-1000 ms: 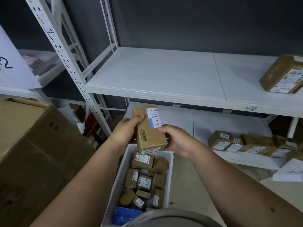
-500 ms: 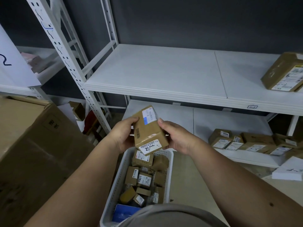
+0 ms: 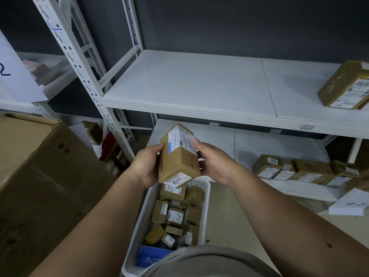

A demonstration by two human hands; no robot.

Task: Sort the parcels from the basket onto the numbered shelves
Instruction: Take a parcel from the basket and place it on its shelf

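In the head view, a brown oblong cardboard parcel [image 3: 179,154] is held up just above the far end of the white perforated plastic basket [image 3: 206,198], which serves as the landmark here. The person's left hand [image 3: 145,166] grips the parcel's left side with the thumb curled onto its front edge; the right hand [image 3: 214,162] holds the right side, its thumb lying on the white printed label. Both hands are closed round the parcel, and neither is plainly nearer the shelving. The parcel's long axis runs away from the person and tilts up, the labelled end farthest from the basket and the near end, which bears a second small sticker, lowest. A handwritten mark shows on the brown face turned to the right, so the step in hand looks like reading the parcel's number.

Beyond the basket and higher stands the white metal upper shelf [image 3: 189,86], smooth and flat, with a small tag on its front lip to the right. Far right of the basket on that shelf lies a large taped brown box [image 3: 345,86]. Below it, the white lower shelf [image 3: 279,144] carries a row of small brown labelled boxes [image 3: 299,170] to the basket's right. The coming move likely turns on carrying the parcel forward, or forward and right, off the basket.

Inside the basket lie many small brown cardboard parcels [image 3: 175,214], matte and square-edged, plus a blue packet at the near end. Left of the basket stands a large plain cardboard carton [image 3: 40,176].
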